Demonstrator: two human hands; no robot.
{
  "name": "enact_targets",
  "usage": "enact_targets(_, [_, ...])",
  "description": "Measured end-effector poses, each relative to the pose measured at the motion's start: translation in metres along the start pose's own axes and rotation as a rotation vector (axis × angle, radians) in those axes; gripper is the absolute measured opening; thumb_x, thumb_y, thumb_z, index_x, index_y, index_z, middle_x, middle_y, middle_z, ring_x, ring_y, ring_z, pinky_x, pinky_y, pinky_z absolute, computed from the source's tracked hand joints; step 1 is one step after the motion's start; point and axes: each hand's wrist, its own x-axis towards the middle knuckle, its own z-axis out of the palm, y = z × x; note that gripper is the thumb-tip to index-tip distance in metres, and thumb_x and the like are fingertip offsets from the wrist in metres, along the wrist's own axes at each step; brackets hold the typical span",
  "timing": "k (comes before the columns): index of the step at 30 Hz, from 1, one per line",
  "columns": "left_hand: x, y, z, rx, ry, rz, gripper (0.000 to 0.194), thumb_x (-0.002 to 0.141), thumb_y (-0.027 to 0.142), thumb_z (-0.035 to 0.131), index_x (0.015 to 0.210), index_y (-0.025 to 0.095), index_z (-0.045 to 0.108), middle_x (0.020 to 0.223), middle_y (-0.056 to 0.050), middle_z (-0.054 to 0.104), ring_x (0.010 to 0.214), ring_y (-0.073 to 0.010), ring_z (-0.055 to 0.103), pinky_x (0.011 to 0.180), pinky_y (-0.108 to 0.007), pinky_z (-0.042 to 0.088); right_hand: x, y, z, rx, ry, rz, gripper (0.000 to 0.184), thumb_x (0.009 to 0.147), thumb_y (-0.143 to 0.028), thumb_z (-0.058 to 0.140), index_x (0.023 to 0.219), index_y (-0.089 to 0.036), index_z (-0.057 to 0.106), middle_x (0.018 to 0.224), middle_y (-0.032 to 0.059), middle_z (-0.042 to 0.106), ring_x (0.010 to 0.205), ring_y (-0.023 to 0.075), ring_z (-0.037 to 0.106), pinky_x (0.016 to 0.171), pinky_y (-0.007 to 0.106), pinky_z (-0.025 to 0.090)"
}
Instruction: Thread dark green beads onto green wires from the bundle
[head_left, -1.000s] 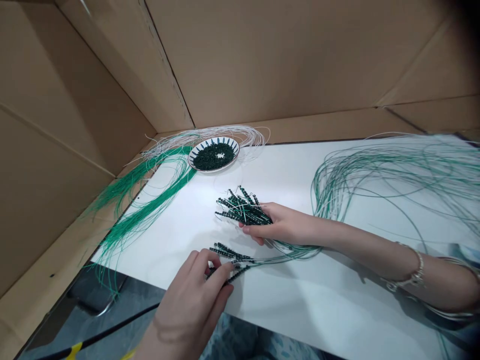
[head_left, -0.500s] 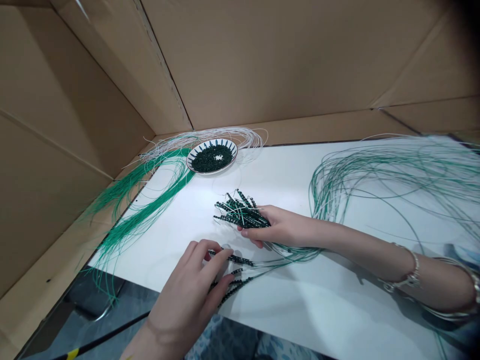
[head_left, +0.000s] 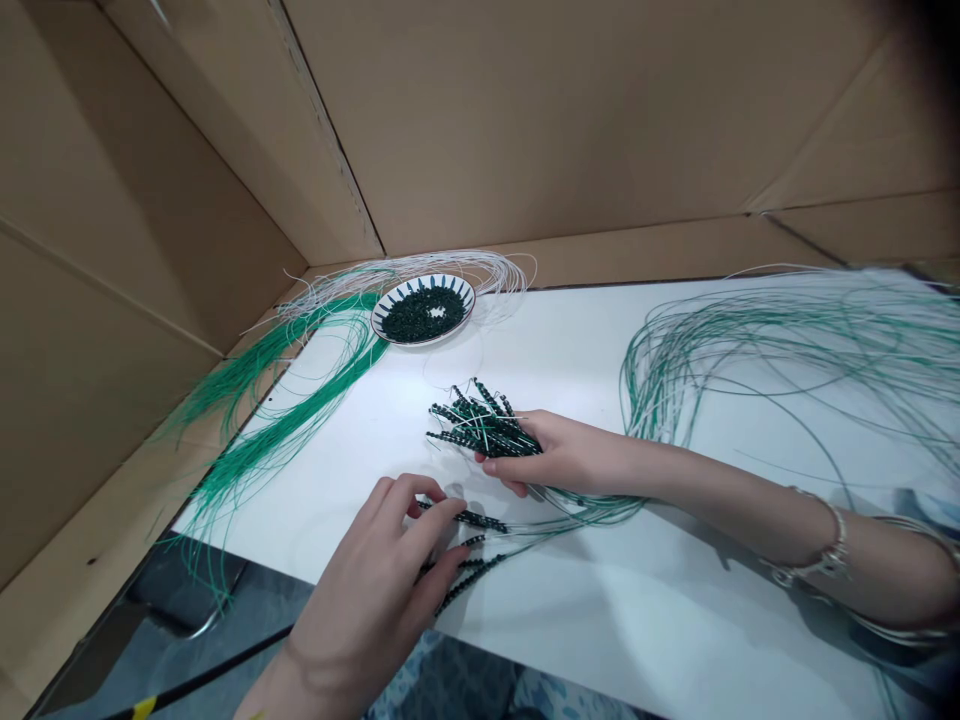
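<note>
- Since one second ago, your left hand (head_left: 375, 572) has parted thumb from index over the strands (head_left: 486, 521), by the desk's (head_left: 570, 610) near edge; whether it grips, I cannot tell.
- Your right hand (head_left: 551, 455) clasps the bundle (head_left: 484, 428), mid-desk.
- The plate (head_left: 413, 284) stands towards the far left corner.

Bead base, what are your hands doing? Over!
Right hand gripping beaded bundle. Left hand touching separate beaded strands. Bead dish beyond both, not in the way.
</note>
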Motion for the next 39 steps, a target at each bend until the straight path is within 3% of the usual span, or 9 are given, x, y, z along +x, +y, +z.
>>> enact_targets(11, [-0.0038, -0.0003, -0.0004, -0.019, -0.024, -0.027, 0.012, 0.097, 0.009, 0.056, 0.102, 0.017, 0.065, 0.106, -0.012, 0.059, 0.093, -0.0292, 0.061, 0.075, -0.047, 0.058, -0.0011, -0.0012, 0.001, -0.014, 0.008, 0.008, 0.019, 0.097, -0.03, 0.061, 0.083, -0.019, 0.057, 0.07, -0.0043, 0.054, 0.066, 0.0135, 0.048, 0.063, 0.027, 0.037])
enact_targets(13, [-0.0027, -0.001, 0.002, -0.011, -0.011, -0.034, 0.012, 0.096, 0.009, 0.059, 0.105, 0.016, 0.064, 0.107, -0.012, 0.059, 0.096, -0.0304, 0.06, 0.078, -0.048, 0.058, -0.0007, -0.0011, 0.0009, -0.013, 0.006, 0.005, 0.02, 0.097, -0.03, 0.061, 0.081, -0.019, 0.056, 0.07, -0.0041, 0.054, 0.066, 0.0136, 0.048, 0.063, 0.027, 0.037])
enact_targets(18, [0.0016, -0.0021, 0.0058, 0.031, 0.015, 0.0, 0.034, 0.094, 0.008, 0.063, 0.127, 0.016, 0.059, 0.113, -0.014, 0.058, 0.099, -0.0316, 0.057, 0.079, -0.049, 0.057, -0.001, -0.0027, 0.0006, -0.01, 0.004, 0.007, 0.022, 0.098, -0.029, 0.061, 0.08, -0.019, 0.055, 0.069, -0.0051, 0.053, 0.065, 0.0127, 0.047, 0.063, 0.026, 0.037])
enact_targets(28, [0.0033, 0.0007, 0.0055, 0.038, 0.049, 0.033, 0.023, 0.091, 0.004, 0.063, 0.109, 0.017, 0.066, 0.107, -0.013, 0.06, 0.091, -0.0293, 0.057, 0.073, -0.044, 0.055, -0.0016, 0.0008, 0.0001, -0.012, 0.011, 0.014, 0.016, 0.098, -0.031, 0.061, 0.088, -0.018, 0.058, 0.07, -0.0056, 0.053, 0.067, 0.0128, 0.047, 0.063, 0.026, 0.037])
enact_targets(39, [0.0031, 0.0017, 0.0062, 0.029, 0.043, 0.034, 0.016, 0.091, 0.002, 0.061, 0.094, 0.017, 0.065, 0.105, -0.011, 0.063, 0.091, -0.0277, 0.06, 0.073, -0.042, 0.056, -0.0008, -0.0001, 0.0006, -0.007, 0.007, 0.011, 0.02, 0.097, -0.03, 0.061, 0.081, -0.02, 0.055, 0.069, -0.0058, 0.053, 0.064, 0.0126, 0.047, 0.062, 0.026, 0.037])
